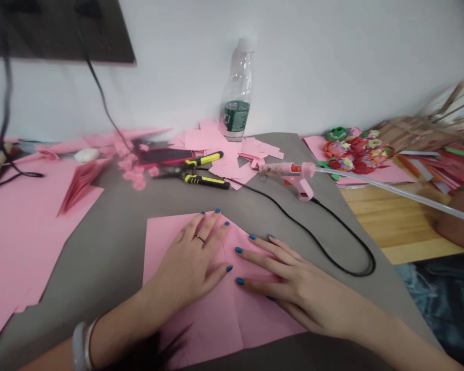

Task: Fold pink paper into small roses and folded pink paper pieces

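Paper (218, 314) nr table (112, 247) front edge: prob. light, bendy; best held @ corners. L hand (188, 260), R hand (299, 278) flat atop, apart.

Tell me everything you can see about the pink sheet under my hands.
The pink sheet looks like plain paper, with a crease running through its middle toward the near edge. It lies spread on the gray table, partly hidden: your left hand rests on it, and your right hand lies across its right side.

A pale wall (313, 67) — dark panel (58, 33) at upper left — backs the grey tabletop (108, 247).
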The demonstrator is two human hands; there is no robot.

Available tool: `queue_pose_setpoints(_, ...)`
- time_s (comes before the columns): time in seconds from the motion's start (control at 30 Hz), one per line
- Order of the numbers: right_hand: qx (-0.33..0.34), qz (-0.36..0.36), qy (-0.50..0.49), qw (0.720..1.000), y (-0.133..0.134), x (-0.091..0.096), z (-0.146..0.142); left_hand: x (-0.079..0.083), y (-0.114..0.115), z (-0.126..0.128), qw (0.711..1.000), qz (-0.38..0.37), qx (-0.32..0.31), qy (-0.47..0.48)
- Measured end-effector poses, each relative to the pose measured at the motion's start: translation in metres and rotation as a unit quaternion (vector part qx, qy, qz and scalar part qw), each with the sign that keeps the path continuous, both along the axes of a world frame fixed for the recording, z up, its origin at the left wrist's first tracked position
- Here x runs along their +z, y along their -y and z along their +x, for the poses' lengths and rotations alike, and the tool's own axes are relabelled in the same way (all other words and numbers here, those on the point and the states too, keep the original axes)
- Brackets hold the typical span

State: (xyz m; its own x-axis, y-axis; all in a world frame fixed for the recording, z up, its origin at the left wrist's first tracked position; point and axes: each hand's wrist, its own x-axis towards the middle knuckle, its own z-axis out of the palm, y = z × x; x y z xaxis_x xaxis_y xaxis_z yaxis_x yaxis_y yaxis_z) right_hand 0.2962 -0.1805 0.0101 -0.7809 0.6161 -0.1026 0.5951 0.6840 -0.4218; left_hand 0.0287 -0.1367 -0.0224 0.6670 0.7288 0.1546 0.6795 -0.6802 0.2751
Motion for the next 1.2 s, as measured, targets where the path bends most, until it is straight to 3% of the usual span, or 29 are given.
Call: queue_pose_setpoints(1.2, 0.01, 0.021, 0.005, 1.0, 0.0001, -0.0034, 0.0013, -0.0017, 0.0024, 0.0051, 0.999, 0.032, 0.012, -0.031)
